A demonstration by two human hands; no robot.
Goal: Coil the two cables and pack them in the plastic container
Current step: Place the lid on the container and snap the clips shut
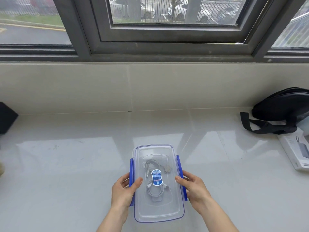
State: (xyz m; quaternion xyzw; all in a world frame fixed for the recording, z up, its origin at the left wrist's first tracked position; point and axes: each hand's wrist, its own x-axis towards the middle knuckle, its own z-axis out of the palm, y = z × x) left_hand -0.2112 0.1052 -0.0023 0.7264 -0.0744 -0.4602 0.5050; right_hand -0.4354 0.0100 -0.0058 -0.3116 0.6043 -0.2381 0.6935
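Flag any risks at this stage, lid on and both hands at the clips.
1. The left hand thumb lies on the lid beside the blue left clip; snapping it could pinch skin.
2. The right hand covers the right clip; whether it is latched cannot be seen.
3. The two cables look loosely coiled and may unwind.

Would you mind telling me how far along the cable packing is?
Done: both coiled grey cables lie inside the clear plastic container, lid on. In hand: left hand and right hand grip the blue side clips. Left: perhaps latching them; I cannot tell if they are locked.
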